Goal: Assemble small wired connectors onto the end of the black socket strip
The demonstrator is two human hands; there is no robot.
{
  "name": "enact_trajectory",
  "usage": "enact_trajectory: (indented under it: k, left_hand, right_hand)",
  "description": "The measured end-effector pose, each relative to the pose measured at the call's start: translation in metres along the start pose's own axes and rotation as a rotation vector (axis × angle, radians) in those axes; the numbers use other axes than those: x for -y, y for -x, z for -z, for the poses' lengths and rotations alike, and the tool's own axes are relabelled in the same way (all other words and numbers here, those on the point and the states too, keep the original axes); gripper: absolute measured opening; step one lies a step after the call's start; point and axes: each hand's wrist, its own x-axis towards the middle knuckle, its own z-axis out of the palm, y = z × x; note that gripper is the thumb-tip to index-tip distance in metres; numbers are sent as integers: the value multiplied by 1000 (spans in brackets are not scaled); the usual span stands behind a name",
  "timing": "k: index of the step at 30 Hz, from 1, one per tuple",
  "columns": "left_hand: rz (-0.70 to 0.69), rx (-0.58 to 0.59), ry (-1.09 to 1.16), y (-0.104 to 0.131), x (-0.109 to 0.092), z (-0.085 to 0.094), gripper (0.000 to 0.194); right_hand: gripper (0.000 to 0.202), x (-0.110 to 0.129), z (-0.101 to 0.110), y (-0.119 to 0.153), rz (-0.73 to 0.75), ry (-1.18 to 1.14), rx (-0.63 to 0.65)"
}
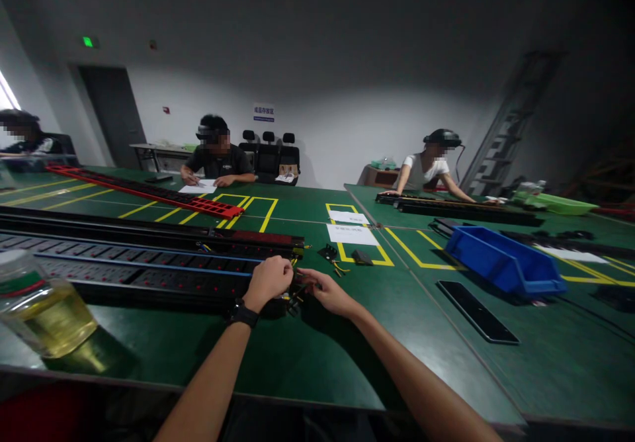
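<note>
My left hand [270, 280], with a dark watch on the wrist, is curled closed at the right end of a long black panel [188, 280]. Rows of red dots and a blue strip run along this panel. Facing it, my right hand [327, 291] pinches at the same end, its fingertips close to the left ones. What either hand holds is too small and dark to make out. Dark and yellow wires [294, 303] hang just below the fingers. Beyond my hands lie a small black part with yellow leads [331, 257] and a black block [362, 257].
A bottle of yellow liquid [54, 313] stands at the left front. To the right are a phone [477, 311] and a blue bin [501, 260]. White sheets [351, 234] and a red rail [198, 204] lie farther back. Co-workers sit across the green table [377, 356].
</note>
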Motion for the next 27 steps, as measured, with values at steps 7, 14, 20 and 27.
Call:
enact_trajectory:
  k: [7,14,20,27]
  left_hand:
    - [33,-10,-30,2,-3,2,28]
    - [20,-25,-36,4,-2,4,27]
    - [15,-18,-14,5,-2,7,26]
    - [19,-14,-21,5,-3,7,27]
  right_hand:
    - [64,0,-5,1,-69,33,-87]
    - [48,3,23,2,-89,390,-682]
    - [41,0,67,15,-174,712,-804]
    - [26,9,58,20,-303,944,-559]
